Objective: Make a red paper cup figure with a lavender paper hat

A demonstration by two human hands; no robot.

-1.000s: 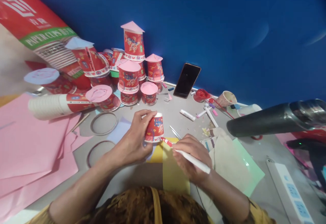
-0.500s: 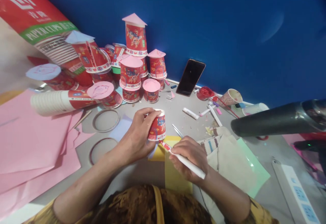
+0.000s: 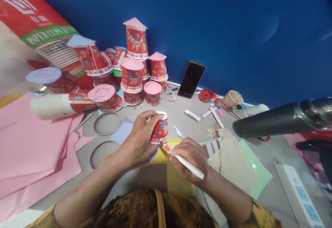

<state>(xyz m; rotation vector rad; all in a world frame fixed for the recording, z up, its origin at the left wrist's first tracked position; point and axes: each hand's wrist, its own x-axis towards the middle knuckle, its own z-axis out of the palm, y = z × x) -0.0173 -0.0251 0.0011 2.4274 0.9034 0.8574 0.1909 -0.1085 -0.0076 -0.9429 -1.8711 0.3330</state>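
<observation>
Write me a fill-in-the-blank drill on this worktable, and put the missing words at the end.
The left hand holds a paper cup whose main colour is ____. The right hand grips a marker with a ____ barrel. Behind the upright phone rises a wall coloured ____. The green band on the packaging reads "PAPER ____".

Missing words: red; white; blue; CUPS.

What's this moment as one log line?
left hand: holding red paper cup | right hand: holding white marker, tip at cup's lower rim | beyond: black phone
</observation>
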